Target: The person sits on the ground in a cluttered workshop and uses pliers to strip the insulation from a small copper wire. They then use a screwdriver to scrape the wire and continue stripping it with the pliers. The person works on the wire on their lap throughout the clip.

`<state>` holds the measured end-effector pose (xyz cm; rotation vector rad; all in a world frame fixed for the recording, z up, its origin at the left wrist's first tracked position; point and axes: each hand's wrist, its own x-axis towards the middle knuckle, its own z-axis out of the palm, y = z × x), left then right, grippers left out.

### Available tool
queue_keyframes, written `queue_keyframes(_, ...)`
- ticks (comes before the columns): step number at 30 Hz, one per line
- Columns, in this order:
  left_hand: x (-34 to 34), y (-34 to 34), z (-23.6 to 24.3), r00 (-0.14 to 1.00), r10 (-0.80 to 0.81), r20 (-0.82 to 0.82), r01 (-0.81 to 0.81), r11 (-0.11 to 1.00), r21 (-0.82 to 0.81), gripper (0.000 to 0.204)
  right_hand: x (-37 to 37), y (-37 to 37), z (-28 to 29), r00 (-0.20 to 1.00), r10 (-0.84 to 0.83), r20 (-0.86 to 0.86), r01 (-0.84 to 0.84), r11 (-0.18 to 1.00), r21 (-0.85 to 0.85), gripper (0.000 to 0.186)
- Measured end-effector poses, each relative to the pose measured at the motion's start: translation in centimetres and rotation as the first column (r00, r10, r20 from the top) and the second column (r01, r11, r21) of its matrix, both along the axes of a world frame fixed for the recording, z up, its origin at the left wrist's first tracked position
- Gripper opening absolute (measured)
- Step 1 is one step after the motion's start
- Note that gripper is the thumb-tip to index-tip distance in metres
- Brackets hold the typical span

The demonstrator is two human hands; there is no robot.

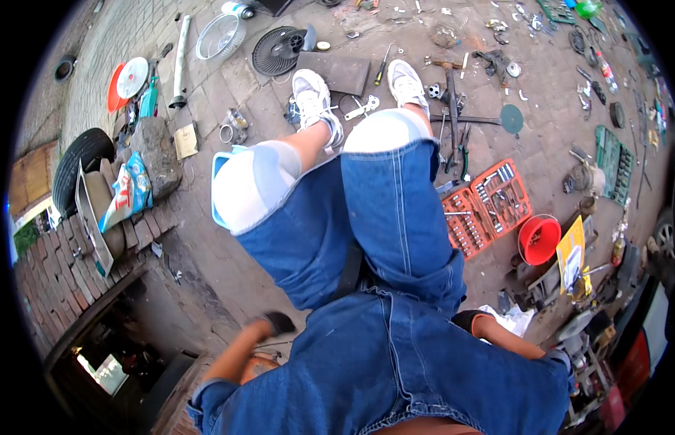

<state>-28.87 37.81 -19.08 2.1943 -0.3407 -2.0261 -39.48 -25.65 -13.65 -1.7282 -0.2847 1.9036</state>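
Observation:
My left hand, in a black glove, hangs beside my left hip, blurred by motion; its fingers cannot be made out. My right hand, gloved in black with an orange cuff, is at my right hip, partly hidden by my blue denim clothing. I see nothing held in either. Ahead of the right hand, an orange socket set case lies spread with rows of sockets. A hammer and green-handled pliers lie beyond it, near my right shoe.
A red bucket stands right of the case, by a yellow packet. A dark flat slab and a black fan grille lie near my left shoe. At left are a tyre and a stone block.

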Motion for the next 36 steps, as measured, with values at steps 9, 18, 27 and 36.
queue_keyframes(9, -8.2, -6.2, 9.0, 0.821, 0.528, -0.217, -0.541, 0.841, 0.002, 0.029, -1.0, 2.6, 2.6, 0.925, -0.192, 0.328, 0.289, 0.915, -0.281, 0.031)
queue_keyframes(18, -9.1, -7.1, 8.6, 0.799, 0.480, -0.361, -0.576, 0.783, -0.233, 0.029, -2.0, 4.5, 5.7, 0.889, -0.035, 0.456, 0.141, 0.970, -0.199, 0.033)
queue_keyframes(27, -6.5, -10.5, 9.8, 0.763, 0.227, -0.605, -0.541, 0.736, -0.407, 0.030, -1.7, 3.2, 10.9, 0.830, 0.001, 0.558, -0.020, 0.999, 0.029, 0.028)
queue_keyframes(36, 3.5, -7.9, 9.1, 0.945, 0.308, -0.112, -0.321, 0.801, -0.506, 0.031, -2.2, -0.9, 7.2, 0.709, 0.506, 0.491, -0.601, 0.798, 0.044, 0.032)
